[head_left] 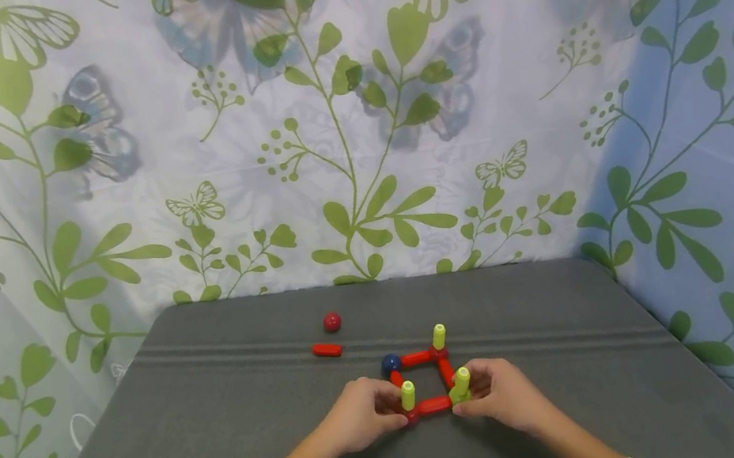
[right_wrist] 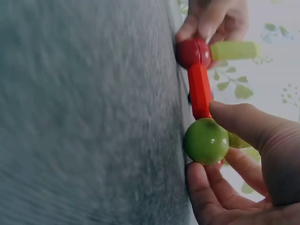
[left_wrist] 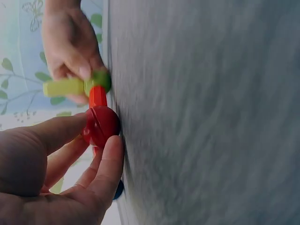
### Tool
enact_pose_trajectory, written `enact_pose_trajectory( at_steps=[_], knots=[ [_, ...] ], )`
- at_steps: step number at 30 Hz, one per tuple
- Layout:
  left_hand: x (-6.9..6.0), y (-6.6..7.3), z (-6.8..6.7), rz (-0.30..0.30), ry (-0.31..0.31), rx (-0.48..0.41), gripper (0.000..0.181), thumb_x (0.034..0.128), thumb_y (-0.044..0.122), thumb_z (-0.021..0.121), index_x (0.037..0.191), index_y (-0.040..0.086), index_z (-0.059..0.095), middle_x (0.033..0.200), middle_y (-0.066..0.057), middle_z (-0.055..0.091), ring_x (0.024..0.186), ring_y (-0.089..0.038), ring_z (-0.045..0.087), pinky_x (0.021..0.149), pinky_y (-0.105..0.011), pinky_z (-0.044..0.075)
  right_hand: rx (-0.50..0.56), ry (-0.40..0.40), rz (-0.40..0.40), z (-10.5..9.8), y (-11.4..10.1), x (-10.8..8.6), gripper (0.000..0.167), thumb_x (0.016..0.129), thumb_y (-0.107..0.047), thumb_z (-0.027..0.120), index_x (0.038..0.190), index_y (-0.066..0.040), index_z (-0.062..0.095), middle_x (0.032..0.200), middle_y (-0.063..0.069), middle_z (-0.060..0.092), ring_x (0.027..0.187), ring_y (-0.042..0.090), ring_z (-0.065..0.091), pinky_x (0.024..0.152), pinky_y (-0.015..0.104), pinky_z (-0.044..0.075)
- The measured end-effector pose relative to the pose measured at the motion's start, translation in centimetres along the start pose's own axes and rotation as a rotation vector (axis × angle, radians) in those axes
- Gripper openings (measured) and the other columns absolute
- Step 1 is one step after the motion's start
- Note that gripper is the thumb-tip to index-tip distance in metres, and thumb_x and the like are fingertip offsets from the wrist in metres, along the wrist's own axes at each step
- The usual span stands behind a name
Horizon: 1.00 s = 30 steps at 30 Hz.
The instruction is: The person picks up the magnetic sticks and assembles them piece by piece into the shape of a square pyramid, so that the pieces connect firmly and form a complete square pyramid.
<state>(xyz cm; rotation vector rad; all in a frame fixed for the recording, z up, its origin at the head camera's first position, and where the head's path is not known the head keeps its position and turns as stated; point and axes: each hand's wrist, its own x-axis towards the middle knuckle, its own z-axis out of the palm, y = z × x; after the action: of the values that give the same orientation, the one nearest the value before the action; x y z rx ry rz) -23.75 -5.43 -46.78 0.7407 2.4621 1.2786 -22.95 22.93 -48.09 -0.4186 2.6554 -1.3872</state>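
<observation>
A square frame of red rods [head_left: 433,406] with balls at its corners lies on the grey table. My left hand [head_left: 362,415] pinches the red ball [left_wrist: 103,126] at the near left corner between thumb and fingers. At the near right corner, my right hand [head_left: 506,397] grips the green ball [right_wrist: 206,140]. Yellow-green rods stand up from the near left ball [head_left: 408,396], the green ball [head_left: 461,397] and the far right red ball [head_left: 439,354]. The far left corner is a blue ball [head_left: 391,363], with no upright rod on it.
Beyond the frame, to its left, a loose red ball [head_left: 332,322] and a loose red rod [head_left: 327,350] lie on the grey table [head_left: 223,412]. A leaf-and-butterfly patterned curtain [head_left: 353,143] hangs behind the table and along its sides.
</observation>
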Motion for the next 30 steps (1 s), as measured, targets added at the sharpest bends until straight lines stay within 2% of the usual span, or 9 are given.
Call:
enact_pose_trajectory(
  at_steps=[6, 14, 19, 21, 26, 30],
  knots=[
    [-0.7, 0.6, 0.8, -0.021, -0.046, -0.027, 0.031, 0.0858, 0.01, 0.081, 0.116, 0.009, 0.076, 0.092, 0.004, 0.073, 0.078, -0.003, 0.065, 0.071, -0.02, 0.054, 0.045, 0.03, 0.028, -0.7, 0.9, 1.2, 0.035, 0.078, -0.019, 0.09, 0.106, -0.006, 0.073, 0.099, 0.006, 0.076, 0.087, 0.015, 0.071, 0.073, 0.026, 0.057],
    [-0.8, 0.4, 0.7, 0.002, -0.08, -0.037, 0.028, 0.0896, 0.013, 0.078, 0.118, 0.01, 0.076, 0.096, 0.004, 0.076, 0.082, -0.001, 0.067, 0.075, -0.019, 0.055, 0.123, -0.015, 0.021, -1.4, 1.8, 2.2, 0.034, 0.081, -0.019, 0.088, 0.108, -0.003, 0.074, 0.102, 0.011, 0.077, 0.089, 0.019, 0.072, 0.072, 0.026, 0.059],
    [-0.6, -0.1, -0.3, 0.023, -0.074, -0.041, 0.022, 0.0933, 0.016, 0.074, 0.114, 0.012, 0.077, 0.094, 0.006, 0.076, 0.08, -0.002, 0.066, 0.074, -0.02, 0.055, 0.134, -0.036, 0.021, -1.5, 1.9, 2.2, 0.034, 0.082, -0.019, 0.087, 0.109, -0.002, 0.074, 0.104, 0.012, 0.077, 0.092, 0.02, 0.072, 0.074, 0.026, 0.059],
    [-0.5, -0.3, -0.8, 0.024, -0.064, -0.057, 0.019, 0.0946, 0.017, 0.073, 0.113, 0.011, 0.077, 0.093, 0.006, 0.075, 0.08, -0.006, 0.067, 0.071, -0.022, 0.055, 0.135, -0.041, 0.027, -1.6, 1.8, 2.1, 0.034, 0.082, -0.018, 0.086, 0.109, -0.002, 0.074, 0.104, 0.012, 0.077, 0.093, 0.02, 0.072, 0.074, 0.026, 0.059],
    [-0.2, -0.8, -2.4, 0.005, -0.022, -0.09, 0.019, 0.0967, 0.02, 0.071, 0.112, 0.009, 0.077, 0.09, -0.001, 0.075, 0.079, -0.016, 0.07, 0.067, -0.025, 0.054, 0.148, -0.051, 0.034, -1.7, 1.4, 2.0, 0.033, 0.084, -0.016, 0.085, 0.11, 0.0, 0.073, 0.105, 0.013, 0.076, 0.094, 0.02, 0.071, 0.074, 0.026, 0.058],
    [0.2, -1.4, -3.7, 0.008, 0.025, -0.078, 0.02, 0.0972, 0.021, 0.071, 0.111, 0.007, 0.076, 0.089, -0.003, 0.076, 0.08, -0.017, 0.071, 0.068, -0.026, 0.054, 0.145, -0.054, 0.042, -1.8, 1.2, 2.0, 0.034, 0.083, -0.015, 0.085, 0.111, 0.0, 0.073, 0.106, 0.014, 0.076, 0.094, 0.021, 0.07, 0.075, 0.027, 0.058]
  ],
)
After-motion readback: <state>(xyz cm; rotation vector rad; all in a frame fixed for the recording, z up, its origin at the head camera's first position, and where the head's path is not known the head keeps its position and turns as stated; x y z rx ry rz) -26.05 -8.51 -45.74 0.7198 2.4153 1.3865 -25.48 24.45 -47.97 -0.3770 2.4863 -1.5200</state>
